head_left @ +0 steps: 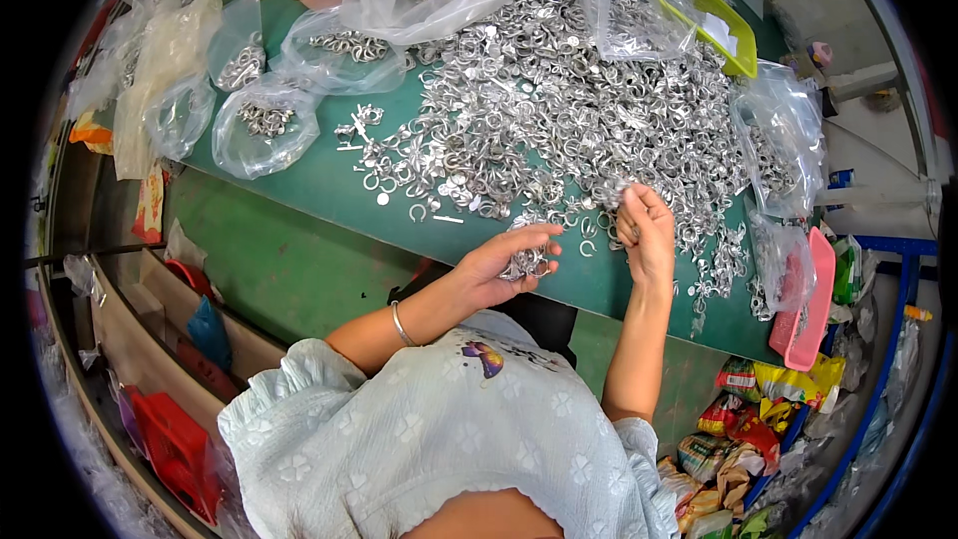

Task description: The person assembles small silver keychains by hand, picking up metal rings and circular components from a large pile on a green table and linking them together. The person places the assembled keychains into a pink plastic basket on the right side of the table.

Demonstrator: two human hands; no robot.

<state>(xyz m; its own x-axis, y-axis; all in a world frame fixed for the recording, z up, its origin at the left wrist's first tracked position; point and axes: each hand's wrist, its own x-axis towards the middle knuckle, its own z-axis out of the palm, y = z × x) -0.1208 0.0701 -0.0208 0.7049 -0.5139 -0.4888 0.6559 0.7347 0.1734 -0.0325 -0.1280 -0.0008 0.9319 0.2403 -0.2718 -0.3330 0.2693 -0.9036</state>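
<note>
Pale-blue blouse [429, 439] nearest; left hand [499, 262] cups silvery trinkets [523, 264], right hand [647, 225] pinches silvery piece [613, 192] (blurred) over trinket heap [579, 90] on green table [339, 192]; probably sorting, next likely calls for release.

Silver metal ring-like pieces [589, 100], one o'clock; dark-green flat tabletop [344, 175]; lime plastic tray [742, 62], two; pink plastic tray [813, 314], three; pale-blue crinkled-cloth top [419, 439], six, white clovers, butterfly print [486, 358] probably purple-yellow.
</note>
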